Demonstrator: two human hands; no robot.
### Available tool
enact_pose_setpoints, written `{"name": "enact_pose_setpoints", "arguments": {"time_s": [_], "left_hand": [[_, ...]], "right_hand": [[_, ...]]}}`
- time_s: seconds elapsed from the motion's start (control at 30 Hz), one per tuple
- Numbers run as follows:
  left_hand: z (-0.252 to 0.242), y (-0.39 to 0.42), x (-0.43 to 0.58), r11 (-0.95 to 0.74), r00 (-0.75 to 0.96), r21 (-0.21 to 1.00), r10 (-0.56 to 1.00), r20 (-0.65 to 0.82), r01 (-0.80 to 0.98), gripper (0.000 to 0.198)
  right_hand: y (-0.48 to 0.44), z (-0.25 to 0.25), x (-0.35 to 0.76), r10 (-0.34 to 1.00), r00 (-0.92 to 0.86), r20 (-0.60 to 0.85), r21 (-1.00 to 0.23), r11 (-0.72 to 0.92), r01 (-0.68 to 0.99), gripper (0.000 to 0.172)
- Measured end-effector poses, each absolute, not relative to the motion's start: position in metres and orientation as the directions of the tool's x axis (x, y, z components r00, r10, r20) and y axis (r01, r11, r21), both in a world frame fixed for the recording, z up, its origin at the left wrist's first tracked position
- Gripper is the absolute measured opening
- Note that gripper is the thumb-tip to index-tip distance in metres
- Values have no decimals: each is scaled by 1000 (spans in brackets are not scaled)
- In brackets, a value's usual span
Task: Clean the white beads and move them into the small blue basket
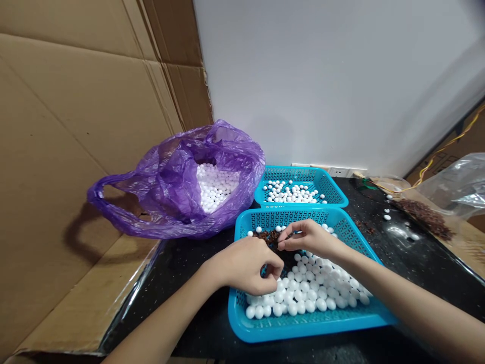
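A blue plastic basket (250,331) holds many small white balls (305,285) and a patch of dark brown flaky bits (270,236). Above its left half is my left hand (246,265), closed with fingers curled under; whatever it may hold is hidden. My right hand (308,237) reaches in from the right, thumb and fingertips pinched beside the brown bits. What sits between those fingertips is too small to make out. The two hands are close together but apart.
An open purple plastic bag (170,177) of white balls lies behind left. Behind stands a second blue basket (333,191) with more balls. At right are brown flakes (426,217), a clear plastic bag (458,184) and stray balls (387,217). Cardboard (76,126) walls the left side.
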State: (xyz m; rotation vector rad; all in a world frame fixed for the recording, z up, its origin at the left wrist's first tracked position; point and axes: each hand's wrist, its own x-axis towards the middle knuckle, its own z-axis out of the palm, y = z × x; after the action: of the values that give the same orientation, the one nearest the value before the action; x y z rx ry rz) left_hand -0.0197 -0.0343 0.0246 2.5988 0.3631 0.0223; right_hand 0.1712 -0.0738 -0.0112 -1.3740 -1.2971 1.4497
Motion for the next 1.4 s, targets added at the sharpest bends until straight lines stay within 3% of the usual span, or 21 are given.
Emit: {"name": "enact_pose_setpoints", "arguments": {"time_s": [0.37,0.6,0.73,1.4], "left_hand": [[28,-33,-23,-747,973,624,191,-130,230,14],[31,-31,-23,-693,964,671,199,-175,265,15],[28,-29,-23,-676,974,703,196,-117,221,18],[24,-27,-20,-723,973,653,195,-120,226,18]], "right_hand": [[-72,-3,167,933,-62,-355,-927,-359,-105,35],[-74,0,168,931,-102,-351,-917,-364,-164,20],[-74,-1,169,940,-137,-312,-923,-334,-192,18],[-74,-3,169,934,-219,-282,-950,-304,-74,25]]}}
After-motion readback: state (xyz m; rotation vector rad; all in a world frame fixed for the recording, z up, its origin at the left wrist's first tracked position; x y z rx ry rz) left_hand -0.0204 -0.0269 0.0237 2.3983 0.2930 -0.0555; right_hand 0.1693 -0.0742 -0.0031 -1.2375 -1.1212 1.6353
